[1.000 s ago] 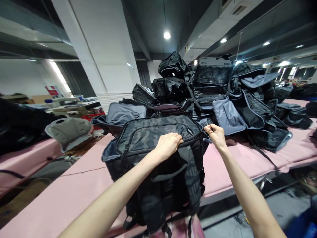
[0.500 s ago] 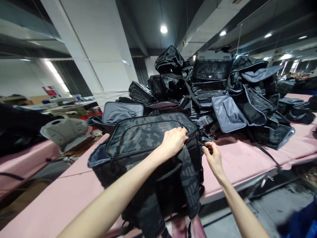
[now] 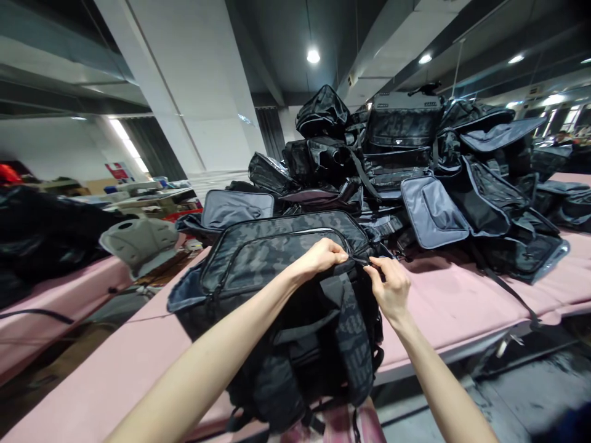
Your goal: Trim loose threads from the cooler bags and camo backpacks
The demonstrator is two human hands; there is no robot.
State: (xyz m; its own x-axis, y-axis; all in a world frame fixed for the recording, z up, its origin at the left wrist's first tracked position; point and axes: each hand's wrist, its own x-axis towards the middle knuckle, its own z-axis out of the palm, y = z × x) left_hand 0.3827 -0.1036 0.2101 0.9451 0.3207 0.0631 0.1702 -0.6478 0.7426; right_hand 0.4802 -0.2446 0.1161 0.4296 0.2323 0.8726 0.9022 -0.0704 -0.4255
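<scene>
A black and grey camouflage backpack point(image 3: 277, 258) lies in front of me with its panel side up and its shoulder straps hanging toward me. At its right corner, my left hand point(image 3: 323, 255) is closed in a pinch on one end of a thin dark strip point(image 3: 358, 261). My right hand point(image 3: 391, 286) pinches the strip's other end, just beyond the corner. Whether this strip is zipper tape or webbing I cannot tell. The fingertips of both hands are close together, and a short length of the strip shows between them.
Behind the backpack, a high pile of similar camouflage bags point(image 3: 401, 147) covers the pink-topped table point(image 3: 443, 307). Some bags hang open with grey linings showing. A grey plastic chair point(image 3: 138, 243) and a dark heap point(image 3: 46, 234) are on the left. A white pillar point(image 3: 184, 92) rises behind.
My right hand has moved left and slightly up, closer to my left hand. My left hand has shifted from the backpack's corner edge to the strip. The view has turned slightly left.
</scene>
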